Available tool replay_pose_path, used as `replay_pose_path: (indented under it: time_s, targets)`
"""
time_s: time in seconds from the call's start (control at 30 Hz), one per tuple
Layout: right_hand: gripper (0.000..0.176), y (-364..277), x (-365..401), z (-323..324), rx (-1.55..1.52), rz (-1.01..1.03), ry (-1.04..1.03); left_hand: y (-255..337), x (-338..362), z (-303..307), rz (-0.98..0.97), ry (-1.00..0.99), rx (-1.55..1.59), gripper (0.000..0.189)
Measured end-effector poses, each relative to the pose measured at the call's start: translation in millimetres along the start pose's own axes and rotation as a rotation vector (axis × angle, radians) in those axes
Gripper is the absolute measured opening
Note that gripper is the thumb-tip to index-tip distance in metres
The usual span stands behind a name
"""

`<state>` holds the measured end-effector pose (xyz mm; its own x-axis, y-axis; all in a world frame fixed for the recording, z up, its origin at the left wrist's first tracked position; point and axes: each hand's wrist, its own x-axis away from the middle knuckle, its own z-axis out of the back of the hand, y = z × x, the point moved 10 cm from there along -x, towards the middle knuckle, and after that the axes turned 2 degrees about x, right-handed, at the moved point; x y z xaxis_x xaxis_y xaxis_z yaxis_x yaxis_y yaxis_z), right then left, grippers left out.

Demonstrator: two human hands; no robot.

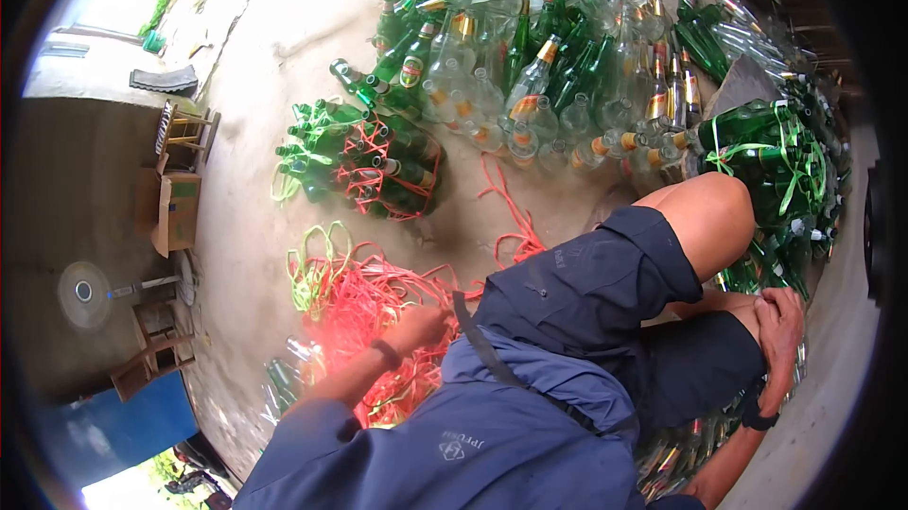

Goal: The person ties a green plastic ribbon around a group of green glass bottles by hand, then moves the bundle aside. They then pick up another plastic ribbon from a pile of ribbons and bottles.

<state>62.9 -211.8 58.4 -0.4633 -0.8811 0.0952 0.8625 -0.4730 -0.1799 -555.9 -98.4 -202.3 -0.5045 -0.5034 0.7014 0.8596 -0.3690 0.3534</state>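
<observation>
Head view: left hand, fingers curled around red straps heaped on the ground near tied bottles. Right hand rests loosely open on the leg, holding nothing.

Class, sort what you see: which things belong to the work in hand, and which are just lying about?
Belonging: left hand among the red straps; green straps; tied bottle bundle; loose bottle heap.
Lying about: wooden chair; cardboard box; fan.
Right hand rests on the leg.
</observation>
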Motion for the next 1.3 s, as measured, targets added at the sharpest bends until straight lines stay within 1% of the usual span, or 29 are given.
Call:
replay_pose_path:
  time_s: [0.07,0.13,0.2,0.3,0.33,0.4,0.47,0.5,0.57,0.63,0.67,0.73,0.77,0.8,0.87,0.9,0.97,1.0,1.03,1.07,1.1,1.17,1.2,1.27,1.3]
  targets:
    - [0.015,5,2,-1,0.008,-0.005,-0.007,14,-46,17,-0.096,0.041,0.057,0.032]
    - [0.015,6,2,-2,0.013,-0.002,-0.012,9,-96,25,-0.089,0.125,0.216,0.038]
    - [0.015,6,3,0,0.021,-0.002,-0.001,30,-131,38,-0.193,0.195,0.166,0.037]
    - [0.016,3,5,1,0.016,0.002,0.007,39,-177,41,-0.154,0.118,0.199,0.037]
    - [0.016,-3,5,4,0.04,0.028,0.039,39,-190,37,-0.191,0.115,0.194,0.037]
    - [0.015,-5,5,5,-0.001,0.024,0.05,36,-222,33,-0.256,0.136,0.17,0.044]
    - [0.016,-13,3,13,-0.001,0.016,0.067,60,-228,56,-0.242,0.029,0.225,0.042]
    - [0.018,-12,5,13,0.018,0.009,0.084,75,-227,68,-0.306,0.041,0.264,0.04]
    - [0.02,-13,4,17,0.027,-0.005,0.101,117,-228,93,-0.403,0.051,0.292,0.039]
    - [0.02,-18,3,20,-0.002,-0.046,0.084,149,-219,130,-0.458,0.091,0.527,0.035]
    - [0.02,-18,3,23,0.0,-0.064,0.102,170,-214,147,-0.479,0.089,0.511,0.035]
    - [0.02,-23,5,26,0.016,0.0,0.12,222,-202,197,-0.568,0.107,0.691,0.031]
    - [0.021,-18,7,22,0.007,0.004,0.133,251,-194,219,-0.594,0.024,0.594,0.039]
    - [0.021,-15,9,22,0.006,-0.01,0.145,273,-192,239,-0.607,0.02,0.58,0.039]
    - [0.021,-16,11,23,-0.01,0.005,0.166,328,-182,285,-0.753,0.138,0.56,0.04]
    - [0.023,-15,11,22,-0.005,0.003,0.154,355,-175,305,-0.762,0.135,0.547,0.04]
    - [0.024,-14,13,24,-0.007,-0.004,0.177,416,-157,340,-0.82,0.13,0.395,0.045]
    - [0.025,-14,14,25,-0.003,0.001,0.188,441,-153,352,-0.829,0.128,0.376,0.045]
    - [0.025,-12,16,26,-0.009,-0.012,0.202,471,-144,362,-0.907,0.165,0.287,0.046]
    - [0.025,-10,17,23,0.005,-0.019,0.175,499,-138,368,-0.984,0.2,0.199,0.047]
    - [0.026,-9,18,20,0.02,-0.024,0.146,521,-139,371,-0.993,0.196,0.185,0.047]
    - [0.026,-8,21,23,-0.003,-0.011,0.175,568,-132,374,-1.127,0.294,0.014,0.049]
    - [0.026,-10,22,25,-0.022,0.014,0.193,587,-139,372,-1.13,0.29,0.007,0.049]
    - [0.026,-10,24,28,-0.032,0.01,0.189,628,-140,362,-1.275,0.431,-0.236,0.054]
    - [0.026,-11,25,31,-0.04,0.019,0.208,642,-148,358,-1.279,0.428,-0.244,0.054]
